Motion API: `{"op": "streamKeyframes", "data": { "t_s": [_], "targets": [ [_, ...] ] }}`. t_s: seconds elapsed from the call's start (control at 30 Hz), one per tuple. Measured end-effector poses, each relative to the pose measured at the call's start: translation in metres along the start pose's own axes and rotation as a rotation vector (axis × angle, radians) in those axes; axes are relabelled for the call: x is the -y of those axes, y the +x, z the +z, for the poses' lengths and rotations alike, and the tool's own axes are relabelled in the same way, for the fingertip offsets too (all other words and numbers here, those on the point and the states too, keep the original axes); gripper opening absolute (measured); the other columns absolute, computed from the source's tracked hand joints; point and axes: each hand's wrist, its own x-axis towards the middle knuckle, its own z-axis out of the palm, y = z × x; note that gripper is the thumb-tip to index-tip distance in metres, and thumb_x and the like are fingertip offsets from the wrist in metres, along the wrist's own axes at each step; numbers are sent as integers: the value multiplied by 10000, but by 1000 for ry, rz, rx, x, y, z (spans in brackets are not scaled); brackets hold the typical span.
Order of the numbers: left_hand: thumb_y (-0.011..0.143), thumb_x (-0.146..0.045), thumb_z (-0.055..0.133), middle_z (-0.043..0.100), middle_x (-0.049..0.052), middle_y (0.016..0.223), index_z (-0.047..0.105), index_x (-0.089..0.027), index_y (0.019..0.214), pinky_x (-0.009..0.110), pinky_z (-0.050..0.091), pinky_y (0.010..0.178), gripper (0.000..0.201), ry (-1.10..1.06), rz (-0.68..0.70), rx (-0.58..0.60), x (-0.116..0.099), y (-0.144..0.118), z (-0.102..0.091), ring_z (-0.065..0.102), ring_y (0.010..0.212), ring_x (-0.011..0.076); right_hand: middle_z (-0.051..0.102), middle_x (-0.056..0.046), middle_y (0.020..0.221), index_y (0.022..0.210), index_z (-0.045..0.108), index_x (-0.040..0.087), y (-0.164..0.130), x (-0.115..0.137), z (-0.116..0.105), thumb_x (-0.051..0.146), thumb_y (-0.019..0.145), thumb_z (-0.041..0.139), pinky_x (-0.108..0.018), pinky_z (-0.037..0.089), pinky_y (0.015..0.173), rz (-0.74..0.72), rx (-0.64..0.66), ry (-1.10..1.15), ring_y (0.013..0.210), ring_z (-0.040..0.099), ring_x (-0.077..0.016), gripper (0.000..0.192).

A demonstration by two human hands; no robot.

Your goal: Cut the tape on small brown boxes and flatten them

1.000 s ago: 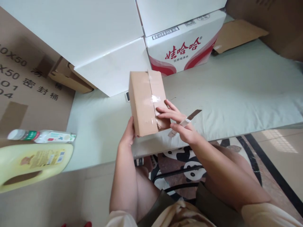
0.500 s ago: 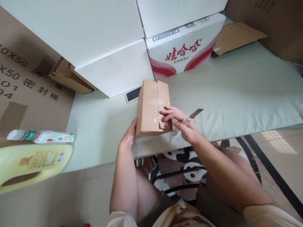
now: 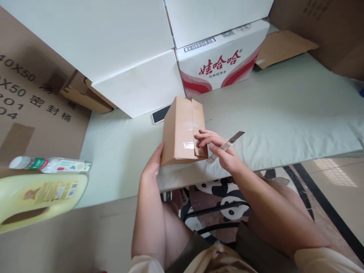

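Note:
A small brown cardboard box (image 3: 183, 121) stands on the cloth-covered table, its top flaps meeting at a seam with shiny clear tape across the near part. My left hand (image 3: 155, 159) grips the box's near left edge, thumb on the side and the other fingers hidden beneath or behind it. With my right hand (image 3: 220, 149) I hold a utility knife (image 3: 226, 146), its blade out and pointing up to the right, away from the box. The fingertips of that hand rest on the right flap near the seam.
Behind the box lies a dark-faced phone-like slab (image 3: 160, 114), beside stacked white cartons (image 3: 142, 83) and a red-and-white water carton (image 3: 222, 68). A clear bottle (image 3: 52, 165) and a yellow jug (image 3: 42, 197) are at the left. Large brown cartons (image 3: 31, 87) flank the table (image 3: 284, 110).
The box has tilted slightly, showing more of its left side. My right fingertips have shifted a little to the right on the flap, and the knife stays in that hand.

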Motion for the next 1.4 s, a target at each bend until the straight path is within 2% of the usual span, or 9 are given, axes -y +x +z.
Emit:
{"op": "streamKeyframes", "data": {
  "t_s": [0.1,0.27,0.4,0.67,0.83,1.03,1.4],
  "targets": [
    [826,-660,649,573,10,549,703,-173,866,279,249,412,492,13,-6,-6,2,1,-1,490,479,144,760,-50,1236,950,749,279,0,0,0,446,981,532,-555,378,1216,0,-3,-2,1384,558,-276,276],
    [806,-636,683,742,67,827,731,-160,1064,303,438,560,544,-23,-24,4,6,3,-3,663,707,213,750,-55,1259,946,750,275,0,-1,1,462,978,528,-569,379,1214,5,-3,-8,1396,548,-287,293],
    [830,-601,681,745,75,826,745,-158,1022,316,493,625,487,-34,-30,-8,7,3,-4,692,772,237,749,-52,1260,945,750,280,-1,-1,1,454,980,531,-572,374,1217,2,-4,-12,1399,546,-284,282],
    [911,-555,606,765,90,1154,743,-166,1106,285,526,779,456,-57,-66,2,5,2,-3,707,1060,232,750,-53,1253,949,749,281,-1,-1,0,430,980,537,-573,375,1216,3,-9,-5,1392,553,-283,262],
    [924,-547,599,764,94,1174,745,-164,1126,288,541,801,458,-55,-69,-15,4,1,-2,712,1076,238,749,-49,1247,950,744,282,0,-1,0,411,987,531,-553,374,1223,-18,-9,-7,1365,574,-264,251],
    [958,-503,574,760,89,1200,749,-166,1151,284,538,934,426,-72,-99,-46,2,-1,2,696,1154,226,750,-47,1230,955,747,278,-1,-3,1,358,991,532,-549,366,1232,-42,-22,14,1334,598,-256,232],
    [1005,-434,509,724,86,1296,737,-140,1192,305,419,1160,417,-81,-41,-49,1,1,4,618,1312,229,756,-55,1188,935,731,275,0,-4,1,397,1004,524,-540,398,1211,-61,-42,-27,1252,647,-243,250]
  ]
}}
